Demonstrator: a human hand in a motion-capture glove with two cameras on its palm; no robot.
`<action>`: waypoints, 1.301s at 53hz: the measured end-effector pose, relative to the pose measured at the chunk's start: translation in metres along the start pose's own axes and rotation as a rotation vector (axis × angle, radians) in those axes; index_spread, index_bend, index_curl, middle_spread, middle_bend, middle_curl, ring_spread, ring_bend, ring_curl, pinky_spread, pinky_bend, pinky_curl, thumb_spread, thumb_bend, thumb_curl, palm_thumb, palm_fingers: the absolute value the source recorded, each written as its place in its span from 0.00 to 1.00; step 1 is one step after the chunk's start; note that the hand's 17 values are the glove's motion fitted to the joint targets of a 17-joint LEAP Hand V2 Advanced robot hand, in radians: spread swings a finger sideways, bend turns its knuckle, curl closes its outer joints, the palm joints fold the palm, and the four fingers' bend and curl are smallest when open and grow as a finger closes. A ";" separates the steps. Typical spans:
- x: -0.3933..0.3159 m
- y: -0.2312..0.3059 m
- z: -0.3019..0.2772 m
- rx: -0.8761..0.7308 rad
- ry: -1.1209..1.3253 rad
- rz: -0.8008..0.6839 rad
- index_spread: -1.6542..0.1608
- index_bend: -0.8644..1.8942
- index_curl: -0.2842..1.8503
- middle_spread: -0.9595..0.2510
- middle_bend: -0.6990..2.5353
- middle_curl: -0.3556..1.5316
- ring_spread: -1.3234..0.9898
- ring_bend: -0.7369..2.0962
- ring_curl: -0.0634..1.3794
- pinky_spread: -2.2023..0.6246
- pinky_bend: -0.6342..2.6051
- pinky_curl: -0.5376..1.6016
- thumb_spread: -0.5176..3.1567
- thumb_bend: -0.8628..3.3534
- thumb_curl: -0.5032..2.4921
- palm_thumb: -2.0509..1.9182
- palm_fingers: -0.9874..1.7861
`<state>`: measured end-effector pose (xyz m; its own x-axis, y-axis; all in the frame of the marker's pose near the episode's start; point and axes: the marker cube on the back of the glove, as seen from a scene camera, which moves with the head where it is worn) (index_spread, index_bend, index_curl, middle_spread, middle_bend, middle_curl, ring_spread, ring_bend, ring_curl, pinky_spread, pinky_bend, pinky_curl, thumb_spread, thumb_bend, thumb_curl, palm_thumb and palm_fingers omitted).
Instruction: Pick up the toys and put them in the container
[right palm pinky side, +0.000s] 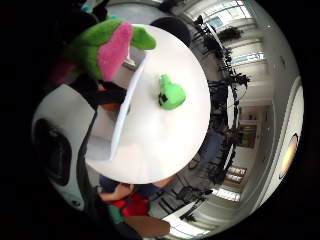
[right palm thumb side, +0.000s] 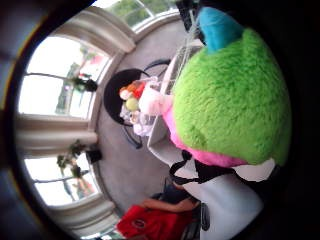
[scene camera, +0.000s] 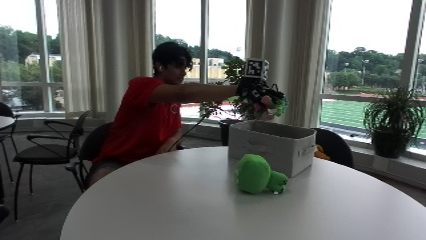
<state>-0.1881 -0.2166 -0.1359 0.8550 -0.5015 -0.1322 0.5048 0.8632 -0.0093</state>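
Green plush toy (scene camera: 258, 175) lies on white round surface (scene camera: 166, 200), just beside the container (scene camera: 273, 145). Right hand (scene camera: 249, 89) w/ arm outstretched is above the container, fingers curled round a green-pink plush (scene camera: 269, 104).

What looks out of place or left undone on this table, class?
One green plush toy lies on the white table beside the white container, not in it. The gloved right hand holds another green and pink toy above the container. Nothing looks spilled or damaged.
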 end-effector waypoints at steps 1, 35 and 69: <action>-0.019 -0.008 0.007 -0.049 -0.014 -0.009 0.63 0.36 0.68 0.56 0.27 0.35 0.45 0.55 0.37 0.64 0.62 0.47 0.34 0.19 0.48 0.64 0.43; 0.102 0.025 0.036 0.008 0.018 0.570 0.70 0.34 0.28 0.74 0.26 0.35 0.58 0.41 0.27 0.78 0.65 0.44 0.42 0.19 0.31 0.51 0.28; 0.229 0.016 0.182 -0.174 -0.058 0.706 0.70 0.35 0.22 0.74 0.25 0.32 0.58 0.35 0.26 0.81 0.62 0.41 0.42 0.19 0.28 0.51 0.28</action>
<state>0.0379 -0.3282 0.0144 0.9772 0.1803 -0.1124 -0.1916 0.9765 -0.0989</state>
